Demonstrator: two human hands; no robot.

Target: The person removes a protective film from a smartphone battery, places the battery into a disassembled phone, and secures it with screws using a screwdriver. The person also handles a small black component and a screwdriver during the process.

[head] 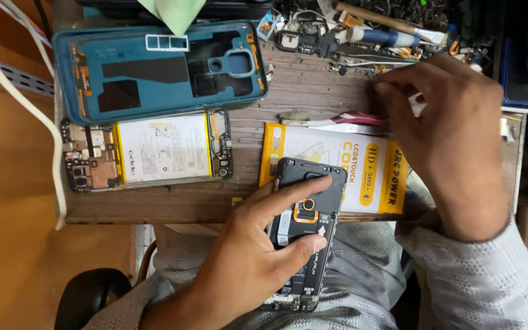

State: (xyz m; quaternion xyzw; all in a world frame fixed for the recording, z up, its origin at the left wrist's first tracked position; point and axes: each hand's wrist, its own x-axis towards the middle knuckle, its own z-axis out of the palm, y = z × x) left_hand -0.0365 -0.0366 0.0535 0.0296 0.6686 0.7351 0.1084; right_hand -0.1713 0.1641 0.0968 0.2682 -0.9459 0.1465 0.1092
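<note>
Opened phone [305,244] over yellow package [362,177]

We count two opened phones [148,150], one teal back cover [160,70], one yellow packet [337,168], one white cable [19,98], and two hands [245,263] at work.

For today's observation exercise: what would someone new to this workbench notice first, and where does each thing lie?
Most striking is the opened phone with its white battery at the left of the bench, below its teal back cover. In front, the left hand holds a black phone over the lap. The right hand reaches among small tools at the back right, above a yellow packet.
</note>
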